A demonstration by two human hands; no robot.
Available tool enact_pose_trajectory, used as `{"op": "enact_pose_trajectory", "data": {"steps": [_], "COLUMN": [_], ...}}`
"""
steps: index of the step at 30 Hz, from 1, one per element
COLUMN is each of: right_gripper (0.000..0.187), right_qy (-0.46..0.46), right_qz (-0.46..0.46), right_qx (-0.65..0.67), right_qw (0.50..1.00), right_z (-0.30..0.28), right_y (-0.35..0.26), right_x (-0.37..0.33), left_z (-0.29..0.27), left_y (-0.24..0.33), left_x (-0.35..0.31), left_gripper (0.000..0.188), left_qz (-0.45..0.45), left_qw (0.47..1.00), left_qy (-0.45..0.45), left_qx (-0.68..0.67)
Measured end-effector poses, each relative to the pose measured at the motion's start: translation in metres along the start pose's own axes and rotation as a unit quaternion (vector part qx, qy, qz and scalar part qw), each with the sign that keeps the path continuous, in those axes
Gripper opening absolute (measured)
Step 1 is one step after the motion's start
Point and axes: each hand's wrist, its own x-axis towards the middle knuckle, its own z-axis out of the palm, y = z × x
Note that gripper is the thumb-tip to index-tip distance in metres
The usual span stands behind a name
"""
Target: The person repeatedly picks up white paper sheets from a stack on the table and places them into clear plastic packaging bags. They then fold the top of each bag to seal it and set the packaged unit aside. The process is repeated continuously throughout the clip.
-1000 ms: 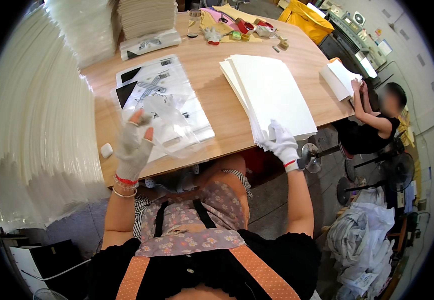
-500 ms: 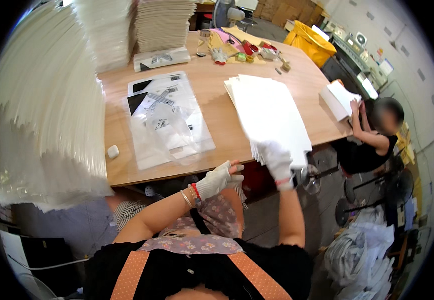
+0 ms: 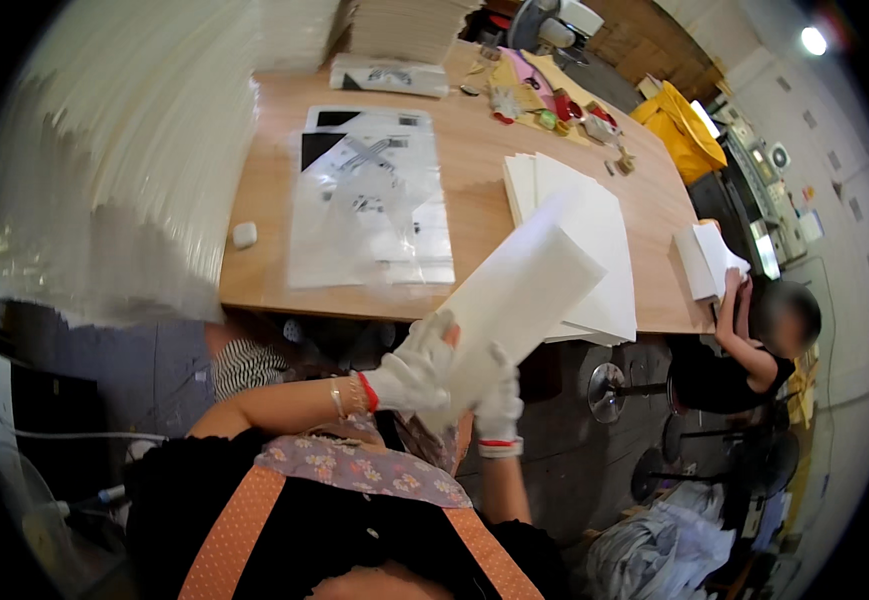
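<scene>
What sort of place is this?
Likely a packing workshop: tall stacks of translucent plastic, a pile of white sheets on the wooden table, and another person handling paper at its right end.

A small white box with round corners (image 3: 244, 235) sits by the left edge of the worktop (image 3: 474, 130), close to the near left corner. By the far edge, toward the right, lie a pink cloth (image 3: 524, 70) and a yellow cloth (image 3: 553, 76), with small red things (image 3: 565, 106) and a little green thing (image 3: 548, 119) close together. A big yellow bag (image 3: 682, 142) stands past the far right corner. A person in black (image 3: 716, 385) sits at the right edge, reaching to some white paper (image 3: 704, 260) there. A heap of pale bags (image 3: 659, 545) lies on the floor (image 3: 554, 460).
</scene>
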Motion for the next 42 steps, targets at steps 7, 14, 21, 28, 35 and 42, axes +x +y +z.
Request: {"op": "enact_pose_trajectory", "data": {"steps": [7, 14, 21, 28, 35, 42], "right_gripper": [0.026, 0.024, 0.028, 0.05, 0.055, 0.056], "right_qy": [0.071, 0.035, -0.096, -0.046, 0.056, -0.011], "right_qz": [-0.086, -0.17, -0.152, 0.027, 0.07, 0.011], "right_qx": [-0.065, -0.309, -0.69, -0.545, -0.638, -0.631], "right_qw": [0.992, 0.935, 0.702, 0.837, 0.765, 0.776], "right_z": [0.031, 0.016, 0.042, 0.044, 0.042, 0.019], "right_y": [0.028, -0.03, -0.045, -0.012, 0.049, 0.07], "right_x": [0.034, 0.019, 0.054, 0.138, 0.184, 0.166], "left_z": [-0.065, -0.193, -0.166, -0.039, -0.024, -0.079], "left_y": [-0.005, -0.079, -0.082, -0.034, -0.139, -0.222], "left_x": [0.004, 0.06, 0.094, 0.082, 0.05, -0.023], "left_gripper": [0.052, 0.047, 0.022, 0.023, 0.02, 0.038], "left_qz": [0.233, -0.024, 0.029, -0.038, 0.237, -0.166], "left_qw": [0.959, 0.971, 0.942, 0.994, 0.865, 0.906], "left_qy": [0.135, 0.225, 0.224, 0.049, 0.325, 0.386], "left_qx": [0.095, -0.072, -0.248, 0.088, 0.301, 0.05]}}
